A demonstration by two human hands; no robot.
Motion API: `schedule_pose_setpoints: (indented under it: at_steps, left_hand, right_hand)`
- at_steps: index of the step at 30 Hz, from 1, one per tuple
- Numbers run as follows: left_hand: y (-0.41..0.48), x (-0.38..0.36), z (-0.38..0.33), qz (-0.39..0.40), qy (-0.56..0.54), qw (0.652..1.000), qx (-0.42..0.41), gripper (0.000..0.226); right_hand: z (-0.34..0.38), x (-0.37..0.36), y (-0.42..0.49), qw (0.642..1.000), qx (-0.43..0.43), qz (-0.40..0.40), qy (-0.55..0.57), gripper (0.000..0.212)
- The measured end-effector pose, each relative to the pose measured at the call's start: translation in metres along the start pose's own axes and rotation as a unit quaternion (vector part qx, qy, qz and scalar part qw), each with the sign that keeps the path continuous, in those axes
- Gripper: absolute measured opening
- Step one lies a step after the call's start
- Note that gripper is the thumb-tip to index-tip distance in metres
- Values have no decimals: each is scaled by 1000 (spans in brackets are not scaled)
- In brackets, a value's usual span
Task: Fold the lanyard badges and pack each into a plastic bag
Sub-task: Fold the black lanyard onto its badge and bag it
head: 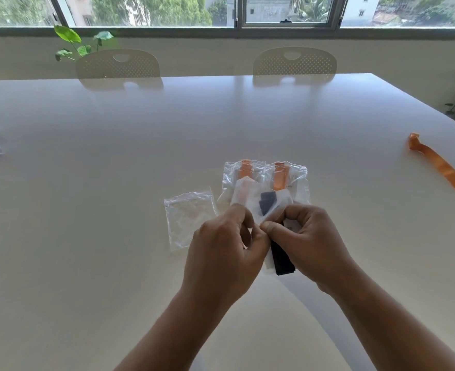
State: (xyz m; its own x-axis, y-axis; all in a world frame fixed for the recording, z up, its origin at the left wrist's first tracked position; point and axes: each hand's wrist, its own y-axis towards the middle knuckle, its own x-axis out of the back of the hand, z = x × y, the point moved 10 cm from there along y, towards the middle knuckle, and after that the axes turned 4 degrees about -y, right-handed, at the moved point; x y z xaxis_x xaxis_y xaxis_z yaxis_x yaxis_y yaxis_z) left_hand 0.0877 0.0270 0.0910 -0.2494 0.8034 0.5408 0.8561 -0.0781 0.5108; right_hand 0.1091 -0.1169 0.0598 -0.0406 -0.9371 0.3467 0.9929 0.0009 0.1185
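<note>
1. Both forearms reach in from the bottom of the frame and meet at lower centre, above the white table point(113, 156).
2. The left hand point(221, 247) is curled, its thumb and fingertips pinching the near edge of a plastic bag point(247, 196).
3. The right hand point(312, 242) is also curled and pinches the same edge, thumb on top.
4. A folded black lanyard point(281, 258) sticks out below, between the hands.
5. An empty bag point(188, 218) lies just to the left.
6. A loose orange lanyard point(443, 167) lies at the right edge.
</note>
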Motion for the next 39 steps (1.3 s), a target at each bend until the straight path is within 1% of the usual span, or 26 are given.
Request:
schedule_pose_setpoints:
  at_steps: [2, 4, 5, 7, 10, 14, 17, 19, 23, 27, 33, 36, 39]
  left_hand:
    - [4, -1, -4, 36, 14, 999, -35, 7]
    - [8, -2, -6, 74, -29, 995, -56, 8]
    - [9, -2, -3, 85, -51, 994, -52, 9]
    - [12, 1, 7, 83, -76, 993, -26, 5]
    - [13, 0, 21, 84, -114, 990, 25, 11]
    - [9, -7, 19, 101, -140, 984, 40, 10]
    - [8, -8, 22, 98, -157, 980, 67, 10]
    - [8, -5, 23, 75, -153, 982, 76, 11]
    - [3, 1, 8, 8, -71, 997, 37, 21]
    - [0, 2, 0, -14, -43, 999, 9, 23]
    - [-2, 2, -5, -21, -24, 999, -11, 21]
    - [1, 0, 0, -7, -61, 998, 2, 17]
    - [2, -7, 7, 34, -108, 993, 26, 11]
  right_hand:
    - [-1, -6, 0, 999, 7, 37, -29, 18]
    - [-2, -12, 0, 997, 11, 62, -47, 22]
    - [-3, -15, -1, 996, 13, 69, -51, 23]
    - [-5, -18, -1, 996, 10, 75, -50, 20]
    - [-7, -17, 0, 996, 5, 64, -55, 17]
    - [-6, -11, 1, 997, 10, 30, -69, 28]
    - [-4, -5, 3, 998, 16, 6, -57, 24]
    - [-2, -5, 2, 998, 27, 4, -55, 22]
    - [5, -5, -1, 994, 60, -17, -85, 23]
    - [11, 1, -3, 991, 79, -42, -98, 23]
    - [17, 3, -4, 986, 93, -46, -129, 22]
    - [14, 5, -2, 988, 80, -44, -129, 21]
    - [12, 11, -2, 986, 68, -66, -138, 18]
